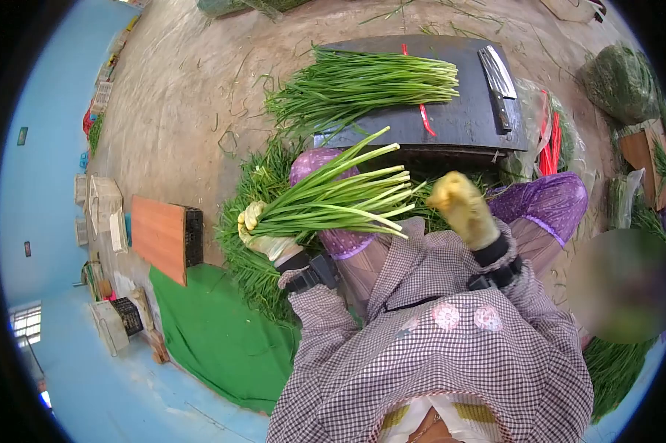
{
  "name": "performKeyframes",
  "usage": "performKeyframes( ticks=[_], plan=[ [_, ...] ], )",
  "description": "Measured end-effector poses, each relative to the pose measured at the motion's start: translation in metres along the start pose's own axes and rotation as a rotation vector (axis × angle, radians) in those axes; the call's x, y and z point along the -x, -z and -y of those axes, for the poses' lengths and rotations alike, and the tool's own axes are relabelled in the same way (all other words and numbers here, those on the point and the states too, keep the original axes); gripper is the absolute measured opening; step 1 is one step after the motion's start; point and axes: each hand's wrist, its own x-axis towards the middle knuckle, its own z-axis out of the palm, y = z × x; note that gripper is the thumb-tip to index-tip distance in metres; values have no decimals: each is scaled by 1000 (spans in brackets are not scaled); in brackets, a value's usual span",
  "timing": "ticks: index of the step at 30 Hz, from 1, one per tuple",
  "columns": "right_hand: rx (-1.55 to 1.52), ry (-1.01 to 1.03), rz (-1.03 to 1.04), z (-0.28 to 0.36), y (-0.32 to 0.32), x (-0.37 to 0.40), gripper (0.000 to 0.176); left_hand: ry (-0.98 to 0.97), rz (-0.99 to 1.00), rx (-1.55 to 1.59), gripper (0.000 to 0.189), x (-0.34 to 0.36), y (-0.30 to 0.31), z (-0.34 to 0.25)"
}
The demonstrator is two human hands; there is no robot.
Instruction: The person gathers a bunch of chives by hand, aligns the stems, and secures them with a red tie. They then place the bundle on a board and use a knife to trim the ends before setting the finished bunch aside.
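Observation:
My left hand (252, 221), in a pale stained glove, is closed around the leafy end of a bunch of garlic chives (340, 199). Their pale cut ends fan out to the right above my lap. My right hand (460, 205), in a yellowed glove, is raised beside those ends, apart from the bunch. Its fingers are curled closed, and what they hold, if anything, is hidden. In front, a larger pile of chives (377, 81) lies on a dark board (473, 122), across a red tie strip (426, 119). A cleaver (499, 85) rests on the board's right side.
Loose chive leaves (252, 273) are heaped at my left, by a green cloth (215, 332) and a crate with a reddish board (158, 235). Red strips (550, 144) in clear plastic lie right of the board. A bagged green bundle (620, 83) stands farther right.

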Motion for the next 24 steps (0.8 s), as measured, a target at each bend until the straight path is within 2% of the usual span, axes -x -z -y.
performKeyframes(
  ticks=[1,4,7,9,10,13,16,19,20,23,24],
  plan=[
    [110,69,-7,13,10,2,8,-14,-10,-18,10,-1,2,-2],
    [965,327,-138,32,0,3,10,-26,-15,-1,10,-3,6,-1],
    [1328,631,-78,34,-36,-11,18,-10,-36,-54,9,-2,0,5],
    [1669,732,-84,20,-52,-25,21,2,1,-30,9,-3,-3,8],
    [1713,699,-43,15,-58,-30,27,7,21,-21,10,-4,-6,9],
    [1748,714,-29,-9,-61,-52,16,-14,32,-54,11,-1,-14,12],
    [1754,624,24,-12,-58,-60,18,13,46,-58,12,0,-19,8],
    [1600,497,159,-13,-46,-68,20,-4,57,-81,13,0,-26,9],
    [1393,374,201,-16,-37,-73,20,-12,60,-84,14,1,-29,9],
    [1116,183,236,8,-49,-71,15,50,118,-137,13,0,-37,8],
    [1242,346,253,7,-50,-75,14,50,111,-155,13,1,-41,9]
  ],
)
